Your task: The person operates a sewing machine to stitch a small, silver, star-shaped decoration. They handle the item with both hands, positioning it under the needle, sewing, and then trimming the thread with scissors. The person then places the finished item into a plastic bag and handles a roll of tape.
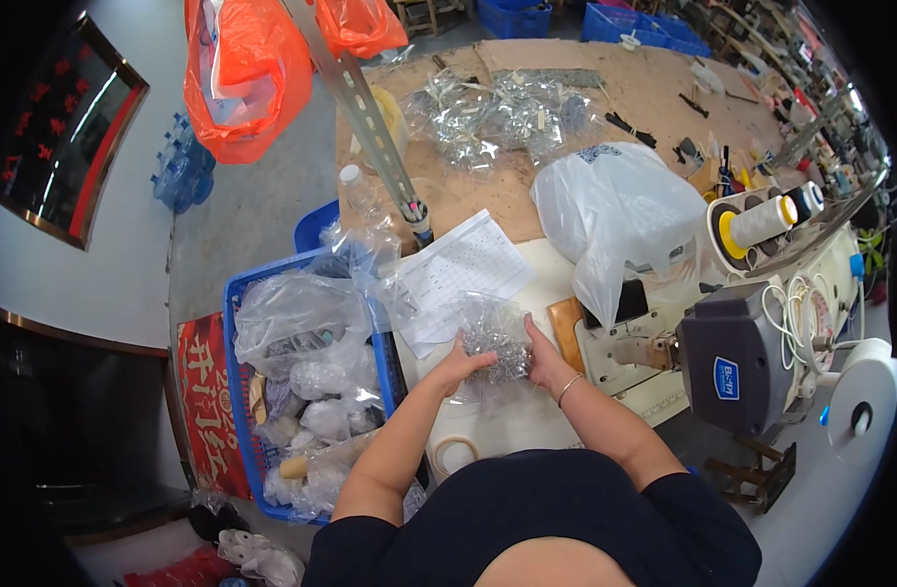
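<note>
Between my two hands is a clear plastic bag (499, 342) with shiny, silvery contents that are too small to make out. My left hand (458, 366) grips its left side, thumb lying across the front. On the opposite side my right hand (544, 356) holds the bag, its fingers partly hidden behind the plastic. The bag is just over the pale worktable (507, 428), in front of several printed paper sheets (468, 264). A tan ring, perhaps a tape roll (454, 456), lies near my left forearm.
A blue basket (235, 391) of bagged goods stands left. To the right is a sewing machine (737, 357) with thread cones (761, 223). A white plastic bag (615, 201) and a pile of clear bags (507, 112) lie farther back. A metal post (365, 112) rises behind the papers.
</note>
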A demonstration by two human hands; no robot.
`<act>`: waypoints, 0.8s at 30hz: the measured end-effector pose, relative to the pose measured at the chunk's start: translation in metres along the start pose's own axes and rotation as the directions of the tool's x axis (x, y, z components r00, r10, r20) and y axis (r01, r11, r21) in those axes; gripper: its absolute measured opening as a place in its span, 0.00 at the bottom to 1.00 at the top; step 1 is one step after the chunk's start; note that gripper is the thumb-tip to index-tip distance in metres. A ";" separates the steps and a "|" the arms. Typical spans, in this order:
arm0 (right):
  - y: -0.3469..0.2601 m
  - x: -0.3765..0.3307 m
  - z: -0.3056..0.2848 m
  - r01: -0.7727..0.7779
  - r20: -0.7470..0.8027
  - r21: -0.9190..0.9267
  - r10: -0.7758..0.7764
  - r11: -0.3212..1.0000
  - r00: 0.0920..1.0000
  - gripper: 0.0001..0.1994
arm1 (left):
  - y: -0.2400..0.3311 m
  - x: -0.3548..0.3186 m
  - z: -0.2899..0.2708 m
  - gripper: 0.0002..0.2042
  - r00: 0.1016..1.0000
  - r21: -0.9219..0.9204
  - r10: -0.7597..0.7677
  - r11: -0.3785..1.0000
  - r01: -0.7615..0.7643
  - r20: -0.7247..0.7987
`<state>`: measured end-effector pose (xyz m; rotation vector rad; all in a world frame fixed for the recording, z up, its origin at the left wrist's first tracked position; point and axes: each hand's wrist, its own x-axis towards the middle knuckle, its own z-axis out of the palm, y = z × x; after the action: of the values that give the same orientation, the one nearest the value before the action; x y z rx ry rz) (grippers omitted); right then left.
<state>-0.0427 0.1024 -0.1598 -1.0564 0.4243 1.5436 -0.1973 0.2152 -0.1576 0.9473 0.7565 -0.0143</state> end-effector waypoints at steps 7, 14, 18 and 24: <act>0.008 -0.002 0.008 0.113 0.102 -0.118 -0.101 0.987 0.990 0.36 | -0.011 -0.008 -0.017 0.57 0.975 -0.001 0.085 0.996 -0.086 0.205; 0.020 -0.012 0.006 0.131 0.198 -0.027 -0.123 0.991 0.972 0.32 | -0.007 -0.020 -0.011 0.60 0.955 -0.080 0.089 0.994 -0.069 0.282; 0.015 -0.040 0.022 0.272 0.210 -0.162 -0.236 0.949 0.949 0.31 | -0.009 -0.037 -0.007 0.61 0.923 -0.077 0.277 0.961 -0.266 0.266; 0.006 -0.062 0.056 0.433 0.291 -0.537 -0.322 0.724 0.901 0.28 | -0.031 -0.063 -0.021 0.66 0.909 -0.365 0.265 0.921 -0.139 0.321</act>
<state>-0.0743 0.1067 -0.0823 -1.3616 -0.4282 1.3969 -0.2665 0.1927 -0.1504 0.6655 0.2956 0.1177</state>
